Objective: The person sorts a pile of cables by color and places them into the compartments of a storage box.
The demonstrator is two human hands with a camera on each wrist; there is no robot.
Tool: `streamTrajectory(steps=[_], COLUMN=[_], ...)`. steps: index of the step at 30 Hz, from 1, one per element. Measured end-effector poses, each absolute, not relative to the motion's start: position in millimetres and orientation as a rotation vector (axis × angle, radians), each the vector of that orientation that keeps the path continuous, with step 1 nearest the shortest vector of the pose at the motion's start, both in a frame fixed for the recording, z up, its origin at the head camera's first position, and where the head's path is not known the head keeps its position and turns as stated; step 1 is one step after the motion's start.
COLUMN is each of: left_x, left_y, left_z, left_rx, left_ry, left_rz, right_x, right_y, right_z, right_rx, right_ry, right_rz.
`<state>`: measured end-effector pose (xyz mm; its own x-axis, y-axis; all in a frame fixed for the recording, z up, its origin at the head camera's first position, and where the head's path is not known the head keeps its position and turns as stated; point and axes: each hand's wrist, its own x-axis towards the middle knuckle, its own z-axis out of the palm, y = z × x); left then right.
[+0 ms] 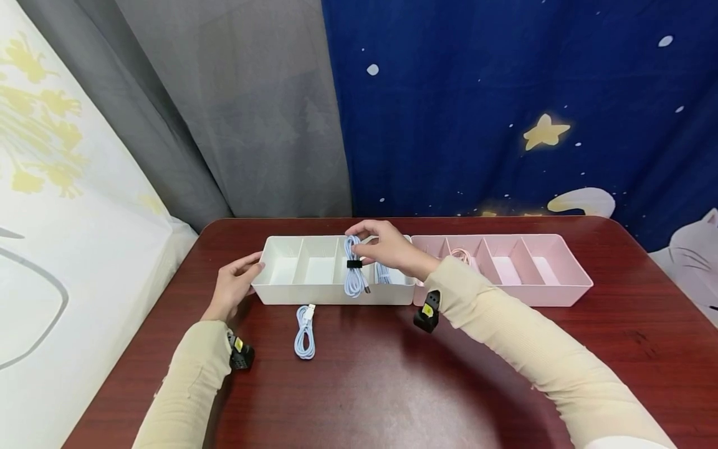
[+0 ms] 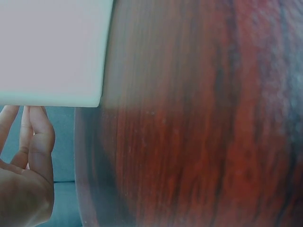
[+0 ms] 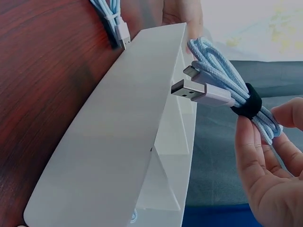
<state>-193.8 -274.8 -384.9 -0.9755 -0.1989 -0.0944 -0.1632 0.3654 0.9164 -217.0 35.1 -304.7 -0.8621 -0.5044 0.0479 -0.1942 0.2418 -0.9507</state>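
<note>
My right hand (image 1: 387, 246) pinches a coiled light blue USB cable (image 1: 353, 284) above the white divided box (image 1: 336, 294). A black strap (image 3: 249, 101) wraps the coil, and its metal USB plug (image 3: 189, 89) sticks out in the right wrist view. My left hand (image 1: 232, 284) is at the left end of the box, its fingers (image 2: 41, 135) extended against the end wall. A second coiled blue cable (image 1: 305, 337) lies on the table in front of the box. Another blue cable (image 1: 382, 273) sits in a right-hand compartment, partly hidden by my right hand.
A pink divided box (image 1: 505, 295) stands end to end with the white one, a pink cable (image 1: 461, 254) in one compartment. Both rest near the back edge of the dark red wooden table (image 1: 359, 386). Grey and blue curtains (image 1: 269, 125) hang behind.
</note>
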Motion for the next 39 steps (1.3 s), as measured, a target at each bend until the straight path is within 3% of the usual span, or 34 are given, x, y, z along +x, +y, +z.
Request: streamTrajectory(steps=[39], left_x=[-194.5], left_y=[-275.3], left_z=[-385.6], left_rx=[0.364], left_ry=[-2.558], left_rz=[-1.735], right_x=[-246.9], right_y=[25.1], right_z=[-317.3], right_rx=[-0.415], right_ry=[2.250], right_rz=[-1.741])
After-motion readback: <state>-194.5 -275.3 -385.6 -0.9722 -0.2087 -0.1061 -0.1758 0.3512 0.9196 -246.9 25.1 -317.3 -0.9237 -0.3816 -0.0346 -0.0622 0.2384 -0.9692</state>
